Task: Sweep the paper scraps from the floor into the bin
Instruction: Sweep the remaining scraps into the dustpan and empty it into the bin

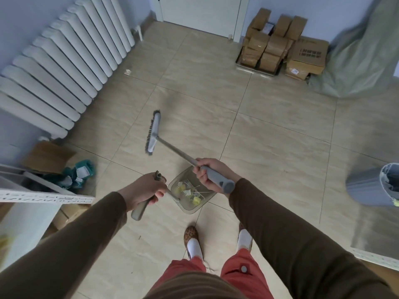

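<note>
My right hand [208, 172] grips the grey handle of a broom [170, 146], whose brush head [153, 133] points away over the tiled floor. My left hand [143, 190] grips the grey handle of a dustpan [187, 207] held low in front of my feet. Several yellow and white paper scraps [190, 193] lie in the translucent pan. One small scrap [127, 72] lies on the floor near the radiator. A grey bin [375, 184] with a liner stands at the right edge.
A white radiator [64, 67] runs along the left wall. Cardboard boxes [280, 44] are stacked by the far wall beside a white door [200, 11]. A green cloth cover [362, 55] is at the right, a box and teal cloth [79, 173] at the left.
</note>
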`<state>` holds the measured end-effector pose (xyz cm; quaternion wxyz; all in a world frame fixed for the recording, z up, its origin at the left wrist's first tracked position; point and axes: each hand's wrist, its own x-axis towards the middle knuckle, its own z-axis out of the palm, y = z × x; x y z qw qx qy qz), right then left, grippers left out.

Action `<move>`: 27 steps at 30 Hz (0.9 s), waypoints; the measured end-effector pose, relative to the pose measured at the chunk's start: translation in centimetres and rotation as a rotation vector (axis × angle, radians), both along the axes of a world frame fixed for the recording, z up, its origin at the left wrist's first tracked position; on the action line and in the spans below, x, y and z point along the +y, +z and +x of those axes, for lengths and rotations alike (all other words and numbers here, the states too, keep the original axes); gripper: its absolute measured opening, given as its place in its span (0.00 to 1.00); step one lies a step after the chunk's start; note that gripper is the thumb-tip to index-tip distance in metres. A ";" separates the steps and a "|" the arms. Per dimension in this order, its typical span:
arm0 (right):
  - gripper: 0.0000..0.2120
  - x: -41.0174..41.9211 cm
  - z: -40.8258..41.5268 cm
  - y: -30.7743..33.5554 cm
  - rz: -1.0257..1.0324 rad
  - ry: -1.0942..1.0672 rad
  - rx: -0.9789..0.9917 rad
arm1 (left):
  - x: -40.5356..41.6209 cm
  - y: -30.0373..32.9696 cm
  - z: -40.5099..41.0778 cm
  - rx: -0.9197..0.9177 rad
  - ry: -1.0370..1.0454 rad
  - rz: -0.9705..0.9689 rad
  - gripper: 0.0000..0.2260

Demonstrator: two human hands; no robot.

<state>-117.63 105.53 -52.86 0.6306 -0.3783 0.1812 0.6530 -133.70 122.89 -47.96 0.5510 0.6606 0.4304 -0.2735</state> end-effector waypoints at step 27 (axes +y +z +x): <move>0.12 -6.5 10.9 -7.8 -0.259 -0.327 0.139 | 0.9 -2.0 2.9 -0.042 -0.082 0.214 0.09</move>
